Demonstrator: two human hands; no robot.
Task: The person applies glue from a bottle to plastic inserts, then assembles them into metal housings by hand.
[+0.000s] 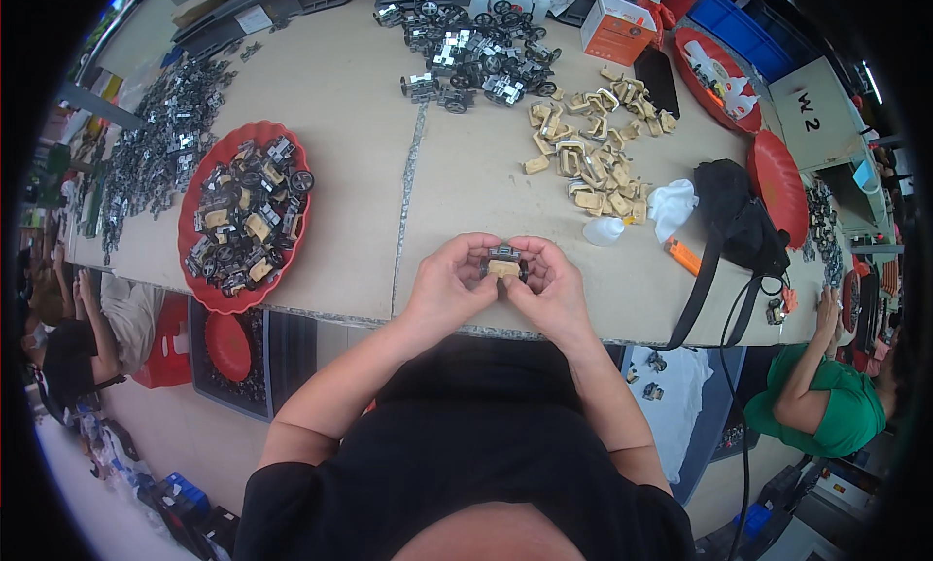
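Observation:
Between both hands, near the table's front edge, I hold a small toy car chassis (504,267) with black wheels and a tan piece on it. My left hand (449,284) grips its left side, thumb and fingertips pressed in. My right hand (550,287) grips its right side the same way, and the two thumbs almost meet on the tan part. Farther right lies a loose pile of tan plastic parts (607,153). A heap of dark wheeled chassis (486,55) sits at the back middle.
A red scalloped basin (185,221) of assembled pieces stands left. Many small grey parts (170,133) cover the far left. On the right are a white squeeze bottle (604,231), an orange box cutter (683,257), a black bag (743,216) and a dangling cable (724,376).

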